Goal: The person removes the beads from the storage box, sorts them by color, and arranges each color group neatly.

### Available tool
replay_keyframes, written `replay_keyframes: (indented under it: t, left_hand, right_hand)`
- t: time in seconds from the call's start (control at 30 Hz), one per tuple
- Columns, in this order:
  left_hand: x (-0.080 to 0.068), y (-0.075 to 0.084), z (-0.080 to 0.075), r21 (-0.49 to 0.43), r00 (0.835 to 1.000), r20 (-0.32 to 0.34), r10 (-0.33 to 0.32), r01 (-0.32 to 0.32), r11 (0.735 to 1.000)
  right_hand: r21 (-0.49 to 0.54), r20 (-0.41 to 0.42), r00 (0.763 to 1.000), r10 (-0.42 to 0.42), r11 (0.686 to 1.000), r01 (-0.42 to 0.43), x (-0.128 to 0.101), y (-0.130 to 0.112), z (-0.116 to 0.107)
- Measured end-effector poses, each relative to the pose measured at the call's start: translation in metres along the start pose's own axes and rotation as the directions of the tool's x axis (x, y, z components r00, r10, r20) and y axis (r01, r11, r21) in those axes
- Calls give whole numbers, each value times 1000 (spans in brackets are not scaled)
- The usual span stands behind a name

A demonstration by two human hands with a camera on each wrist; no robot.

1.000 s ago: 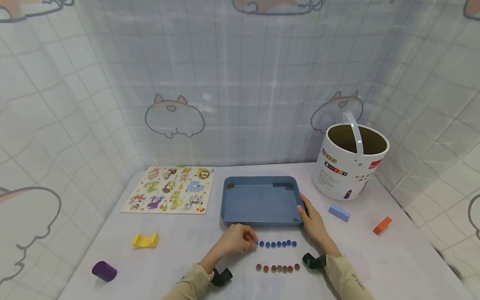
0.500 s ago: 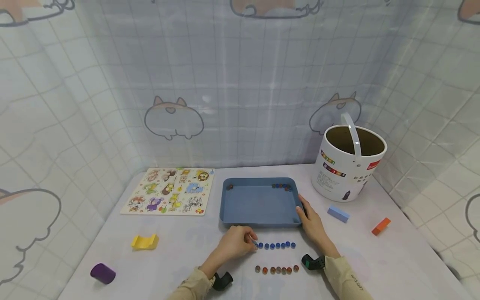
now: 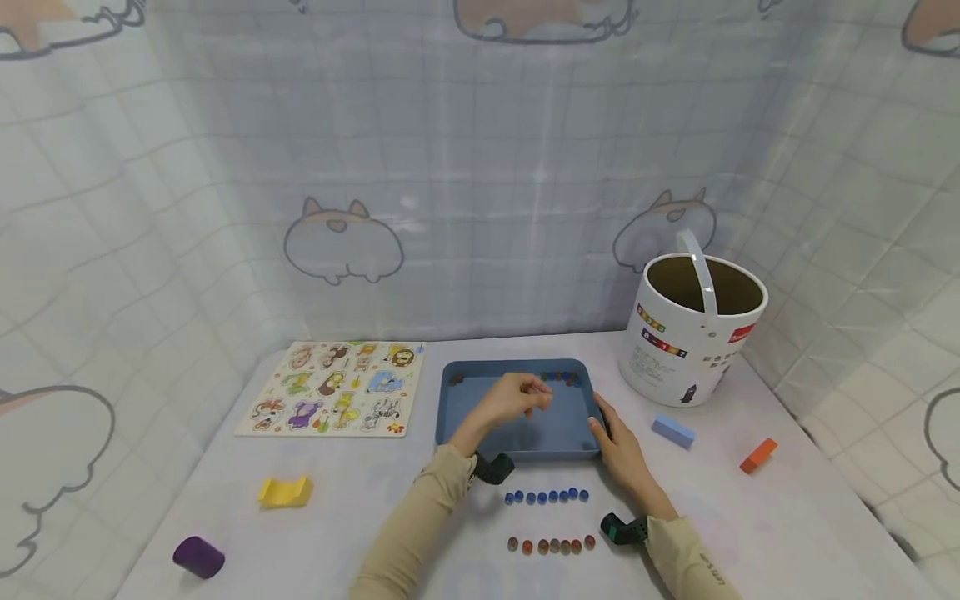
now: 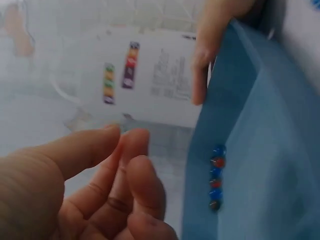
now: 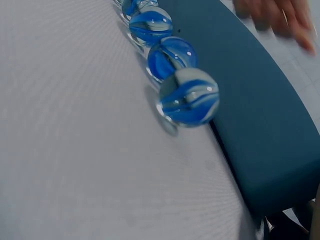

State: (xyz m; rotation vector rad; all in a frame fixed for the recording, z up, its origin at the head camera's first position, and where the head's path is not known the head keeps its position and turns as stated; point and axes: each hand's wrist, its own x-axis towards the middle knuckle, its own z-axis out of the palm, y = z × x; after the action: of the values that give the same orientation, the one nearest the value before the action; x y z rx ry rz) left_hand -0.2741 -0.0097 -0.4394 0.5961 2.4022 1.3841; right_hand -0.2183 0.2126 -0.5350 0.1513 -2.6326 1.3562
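In the head view my left hand (image 3: 513,398) is over the blue-grey tray (image 3: 480,454), its fingers loosely bent. The left wrist view shows its thumb close to the index finger, with no marble visible between them. My right hand (image 3: 626,450) holds the tray's right side, thumb at the rim. Inside the tray, a row of blue and red-brown marbles (image 4: 216,172) lies along the far wall. In front of it on the table is a row of blue marbles (image 3: 552,497), large in the right wrist view. Nearer still lies a row of reddish-brown marbles (image 3: 554,547).
Behind the right hand stands a white bucket (image 3: 675,350) with a raised handle. A blue block (image 3: 673,432) and an orange block (image 3: 758,457) lie to the right. At left are an animal puzzle board (image 3: 333,390), a yellow block (image 3: 285,492) and a purple cylinder (image 3: 198,557).
My left hand has left the left end of the blue marble row and moved forward and up over the tray. The right hand stays on the tray; the marble rows look unchanged.
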Motion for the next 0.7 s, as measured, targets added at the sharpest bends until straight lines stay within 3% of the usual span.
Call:
replay_keyframes:
  t: [0.13,0.27,0.57,0.7]
  left_hand:
    - [41,-1,8,-23,998,-32,-60,60,998]
    - [67,-7,17,-37,991,-75,-110,107,994]
    - [86,-16,41,-52,957,-210,-199,192,980]
    - [89,-17,50,-82,946,-257,-198,183,980]
  right_hand:
    - [10,-2,1000,2,1000,-2,0,0,3]
    - [1,0,1000,2,1000,-2,0,1,6]
    - [9,-23,1000,-4,1000,4,1,2,4]
    - [7,-27,1000,0,1000,0,2,3,4]
